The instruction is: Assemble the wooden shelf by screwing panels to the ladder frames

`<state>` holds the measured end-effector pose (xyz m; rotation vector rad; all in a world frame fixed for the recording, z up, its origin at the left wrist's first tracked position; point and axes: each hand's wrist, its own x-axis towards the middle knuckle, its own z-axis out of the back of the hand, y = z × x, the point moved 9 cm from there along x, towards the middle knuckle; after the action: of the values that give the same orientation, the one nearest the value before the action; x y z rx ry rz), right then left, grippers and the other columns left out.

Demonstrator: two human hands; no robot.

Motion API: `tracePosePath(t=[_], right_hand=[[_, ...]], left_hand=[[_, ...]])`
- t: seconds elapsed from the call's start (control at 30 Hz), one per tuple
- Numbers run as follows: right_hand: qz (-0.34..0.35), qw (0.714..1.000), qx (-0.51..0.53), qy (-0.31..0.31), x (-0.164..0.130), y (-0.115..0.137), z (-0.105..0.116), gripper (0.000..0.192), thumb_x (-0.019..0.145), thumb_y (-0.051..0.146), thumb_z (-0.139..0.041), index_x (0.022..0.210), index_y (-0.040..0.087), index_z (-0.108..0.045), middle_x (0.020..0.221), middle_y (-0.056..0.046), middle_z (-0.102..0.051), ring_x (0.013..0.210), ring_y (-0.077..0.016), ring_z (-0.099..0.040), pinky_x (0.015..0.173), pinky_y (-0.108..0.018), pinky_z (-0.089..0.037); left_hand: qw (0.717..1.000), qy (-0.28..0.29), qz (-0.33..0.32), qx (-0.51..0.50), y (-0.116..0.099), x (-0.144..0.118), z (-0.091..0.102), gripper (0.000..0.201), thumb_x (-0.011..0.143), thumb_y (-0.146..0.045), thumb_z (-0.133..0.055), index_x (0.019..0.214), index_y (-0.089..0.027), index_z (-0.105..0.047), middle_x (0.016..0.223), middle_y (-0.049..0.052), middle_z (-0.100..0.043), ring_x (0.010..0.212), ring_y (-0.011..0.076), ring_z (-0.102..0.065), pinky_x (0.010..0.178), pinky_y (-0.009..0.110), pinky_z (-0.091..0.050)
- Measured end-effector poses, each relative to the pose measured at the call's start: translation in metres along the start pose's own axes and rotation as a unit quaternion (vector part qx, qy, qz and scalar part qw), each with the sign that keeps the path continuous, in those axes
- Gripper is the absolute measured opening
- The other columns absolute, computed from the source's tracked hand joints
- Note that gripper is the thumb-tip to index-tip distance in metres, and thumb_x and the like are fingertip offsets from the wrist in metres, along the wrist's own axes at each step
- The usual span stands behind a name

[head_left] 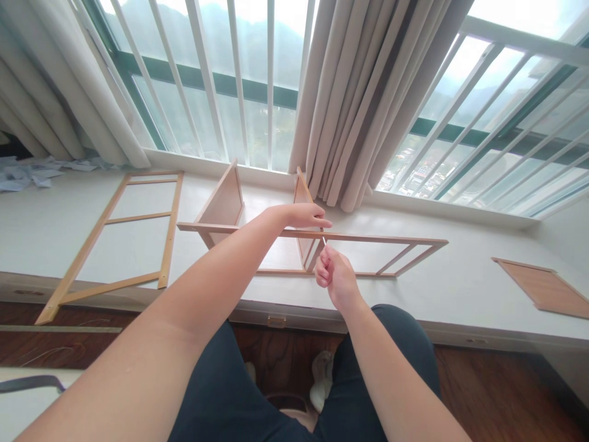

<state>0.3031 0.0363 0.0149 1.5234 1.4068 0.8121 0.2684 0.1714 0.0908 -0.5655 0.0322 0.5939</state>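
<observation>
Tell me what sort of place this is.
Probably a room in a high-rise home: a wide white window ledge under a barred window with beige curtains, hills and buildings far below outside, and a dark wooden floor.

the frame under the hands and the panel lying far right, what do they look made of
Ladder-like frame: looks like light, unpainted wood, with pale tan slats and a matte surface; solid wood or laminate cannot be told. Flat panel: seems to be thin wood board or fibreboard, with a browner, even matte face and a lighter edge strip.
</observation>
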Motion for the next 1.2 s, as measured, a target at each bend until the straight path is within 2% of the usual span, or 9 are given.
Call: tracePosePath(t=[0.17, 0.3, 0.47, 0.63, 0.77, 0.9, 1.03, 1.2], right_hand=[[0.074, 0.986, -0.140, -0.044, 0.000, 0.014, 0.025, 0.045, 0.085, 0.062, -0.067, 0.085, 0.022, -0.046, 0.050, 0.010, -0.042, 0.041, -0.0068, -0.033, 0.042, -0.020, -0.024], [0.141, 0.965, -0.209, -0.067, -0.006, 0.021, 0.034, 0.038, 0.091, 0.056, -0.067, 0.094, 0.021, -0.051, 0.058, 0.009, -0.044, 0.049, -0.0070, -0.037, 0.048, -0.020, -0.028], [0.178, 0.945, -0.264, -0.080, -0.014, 0.024, 0.033, 0.034, 0.095, 0.053, -0.062, 0.091, 0.020, -0.053, 0.060, 0.007, -0.045, 0.053, -0.0086, -0.040, 0.053, -0.022, -0.031], [0.258, 0.887, -0.371, -0.094, -0.023, 0.042, 0.026, 0.028, 0.100, 0.045, -0.056, 0.092, 0.018, -0.061, 0.070, 0.003, -0.055, 0.062, -0.0103, -0.047, 0.063, -0.023, -0.038], [0.329, 0.860, -0.379, -0.094, -0.029, 0.051, 0.020, 0.028, 0.102, 0.042, -0.054, 0.090, 0.019, -0.063, 0.073, 0.000, -0.060, 0.064, -0.0111, -0.050, 0.066, -0.024, -0.042], [0.396, 0.829, -0.383, -0.096, -0.039, 0.058, 0.018, 0.023, 0.102, 0.037, -0.058, 0.088, 0.019, -0.063, 0.068, 0.002, -0.057, 0.059, -0.0096, -0.049, 0.062, -0.022, -0.042], [0.388, 0.818, -0.414, -0.098, -0.040, 0.060, 0.022, 0.017, 0.101, 0.034, -0.059, 0.092, 0.020, -0.064, 0.067, 0.004, -0.055, 0.058, -0.0088, -0.049, 0.061, -0.021, -0.041], [0.309, 0.844, -0.430, -0.083, -0.028, 0.052, 0.029, 0.015, 0.100, 0.034, -0.059, 0.095, 0.021, -0.063, 0.075, 0.002, -0.064, 0.061, -0.0097, -0.057, 0.062, -0.022, -0.044]], left_hand=[[1.000, 0.005, 0.003, -0.009, 0.002, 0.001, -0.002, 0.056, 0.082, -0.076, -0.056, 0.079, -0.021, -0.052, 0.072, -0.001, -0.049, 0.063, 0.0121, -0.039, 0.064, 0.030, -0.028], [1.000, 0.005, 0.001, -0.010, 0.005, 0.005, -0.002, 0.057, 0.082, -0.078, -0.055, 0.080, -0.021, -0.054, 0.073, -0.002, -0.048, 0.064, 0.0121, -0.040, 0.064, 0.030, -0.028], [1.000, 0.008, 0.000, -0.006, 0.008, 0.007, -0.004, 0.058, 0.081, -0.078, -0.055, 0.082, -0.021, -0.056, 0.075, -0.001, -0.052, 0.066, 0.0126, -0.042, 0.066, 0.029, -0.029], [1.000, 0.009, 0.016, -0.001, 0.013, 0.010, -0.005, 0.054, 0.082, -0.075, -0.056, 0.086, -0.021, -0.058, 0.079, -0.001, -0.055, 0.070, 0.0131, -0.045, 0.067, 0.028, -0.030], [1.000, 0.007, 0.012, -0.006, 0.011, 0.008, -0.004, 0.053, 0.084, -0.073, -0.055, 0.085, -0.021, -0.058, 0.076, -0.001, -0.052, 0.069, 0.0130, -0.044, 0.066, 0.028, -0.030], [1.000, 0.006, 0.012, -0.011, 0.008, 0.006, -0.003, 0.053, 0.086, -0.073, -0.054, 0.084, -0.020, -0.058, 0.075, -0.001, -0.050, 0.067, 0.0127, -0.043, 0.066, 0.028, -0.029], [1.000, 0.002, 0.013, -0.014, 0.008, 0.007, -0.003, 0.050, 0.086, -0.070, -0.057, 0.083, -0.020, -0.057, 0.073, -0.002, -0.048, 0.065, 0.0123, -0.041, 0.065, 0.029, -0.028], [1.000, -0.006, 0.008, -0.011, 0.008, 0.008, -0.003, 0.049, 0.087, -0.068, -0.057, 0.080, -0.020, -0.054, 0.071, -0.003, -0.044, 0.063, 0.0114, -0.038, 0.063, 0.029, -0.027]])
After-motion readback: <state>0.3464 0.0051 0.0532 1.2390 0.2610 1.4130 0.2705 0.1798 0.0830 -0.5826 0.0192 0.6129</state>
